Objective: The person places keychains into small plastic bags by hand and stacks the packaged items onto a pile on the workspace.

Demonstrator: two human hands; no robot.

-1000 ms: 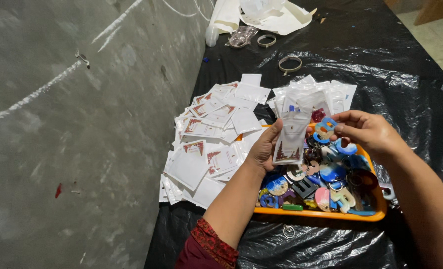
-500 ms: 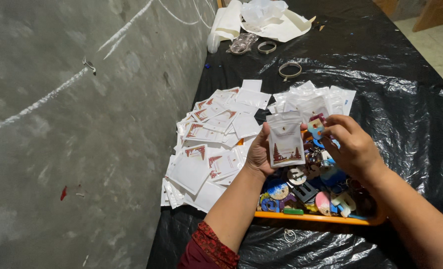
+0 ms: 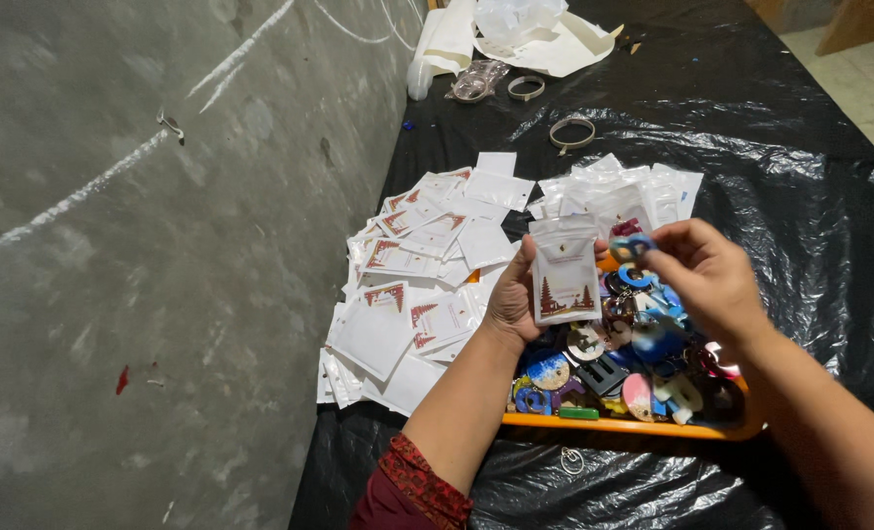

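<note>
Left hand (image 3: 511,304) fingers pinch a small white printed plastic pouch (image 3: 565,271) upright. Right hand (image 3: 712,275) fingers pinch a blue ring-shaped charm (image 3: 633,247) beside it, above the orange tray (image 3: 633,425).

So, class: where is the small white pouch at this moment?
In the head view, the white pouch is held upright in the left hand, above the orange tray, with the right hand beside it.

Single head-worn view (no second camera, so nothing overlaps). Looks steeply down and forward from above the tabletop (image 3: 751,167), close over the orange tray (image 3: 633,426); grey wall (image 3: 142,275) fills the left half of frame.
</note>
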